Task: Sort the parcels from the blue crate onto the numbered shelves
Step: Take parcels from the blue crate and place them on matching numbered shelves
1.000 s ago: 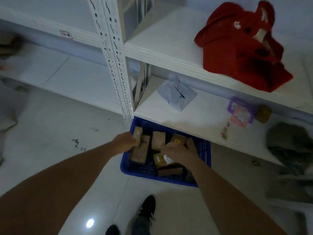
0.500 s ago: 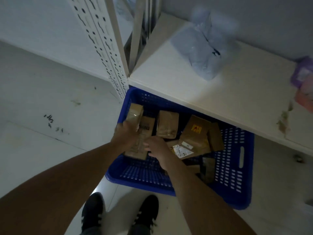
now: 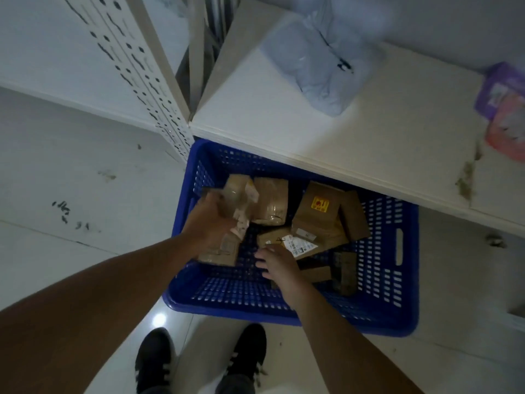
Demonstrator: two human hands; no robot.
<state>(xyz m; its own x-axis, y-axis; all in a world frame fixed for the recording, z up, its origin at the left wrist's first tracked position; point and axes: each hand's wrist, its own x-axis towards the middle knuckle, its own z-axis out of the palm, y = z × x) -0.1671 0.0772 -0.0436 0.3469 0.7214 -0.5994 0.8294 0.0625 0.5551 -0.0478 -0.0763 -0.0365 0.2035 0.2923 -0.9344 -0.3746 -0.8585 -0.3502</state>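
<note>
A blue crate stands on the floor, partly under the low white shelf. Several brown cardboard parcels lie in it. My left hand grips a small brown parcel, lifted at the crate's left side. Another parcel lies just below that hand. My right hand hovers with spread fingers over the crate's middle, by a parcel with a white label. A larger box with a yellow sticker leans at the back right.
A grey plastic mailer bag lies on the low shelf, with purple and pink packets at its right end. A perforated white upright stands left of the crate. My black shoes are on the tiled floor below.
My left hand has raised a small parcel out of the left stack. My right hand has drawn back from the parcels and opened. The camera has come closer to the crate.
</note>
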